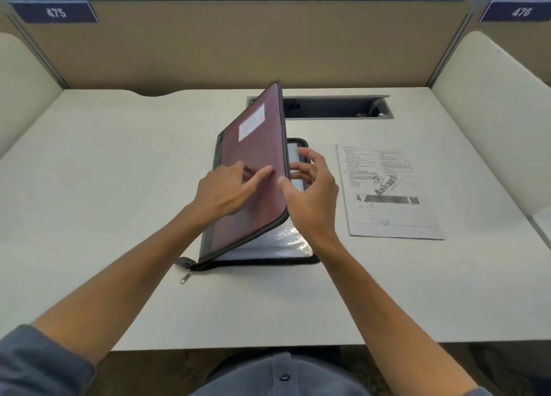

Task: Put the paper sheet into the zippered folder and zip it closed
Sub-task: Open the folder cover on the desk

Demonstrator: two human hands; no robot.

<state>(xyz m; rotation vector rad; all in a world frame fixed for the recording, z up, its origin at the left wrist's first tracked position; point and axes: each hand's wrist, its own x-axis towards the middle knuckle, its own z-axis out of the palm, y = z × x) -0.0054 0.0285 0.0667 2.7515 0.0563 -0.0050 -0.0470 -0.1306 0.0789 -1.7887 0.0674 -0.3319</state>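
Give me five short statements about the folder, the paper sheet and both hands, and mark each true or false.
1. The zippered folder is partly open, its maroon cover raised. True.
2. The paper sheet is already inside the folder. False: it lies on the desk, right of the folder.
3. The right hand grips the cover's free edge. True.
4. The left hand holds the zipper pull. False: its fingers rest on the cover; the pull lies untouched on the desk.
5. The sheet is blank. False: it is printed.
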